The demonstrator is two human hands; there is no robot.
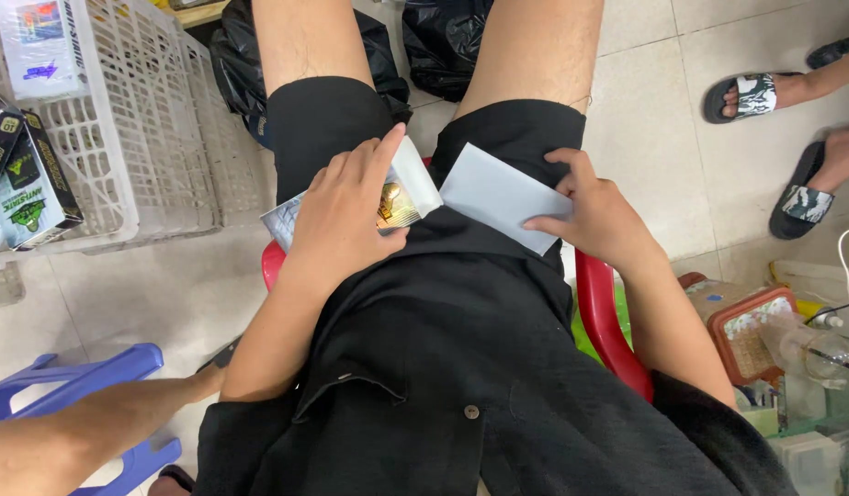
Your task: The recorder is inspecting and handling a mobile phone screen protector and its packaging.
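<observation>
- the person sits on a red plastic chair [601,312], wearing a black shirt and black shorts, and the view looks down on the lap.
- the left hand [345,213] lies flat over a glossy packet [399,197] on the left thigh, fingers spread and curled around it, index finger stretched along its white upper edge; the hand is gripping the packet against the shorts.
- the packet shows a gold and dark print between the thumb and fingers, and a silvery corner sticks out below the hand's outer side.
- the right hand [597,217] rests on the right thigh, fingertips pinching the right end of a plain white envelope [496,195].
- the envelope lies tilted across the lap, its left corner just beside the packet; whether the two touch cannot be told.
- a white plastic crate [158,138] stands on the tiled floor at the left, with dark green-printed boxes [25,184] leaning at its near side.
- black plastic bags [443,37] lie on the floor beyond the knees.
- another person's feet in patterned slippers [751,96] are at the upper right, well apart from the hands.
- another person's bare forearm [94,427] reaches in at the lower left, over a blue plastic stool [66,377].
- a red-rimmed container [746,331] sits at the right, just beside the chair.
</observation>
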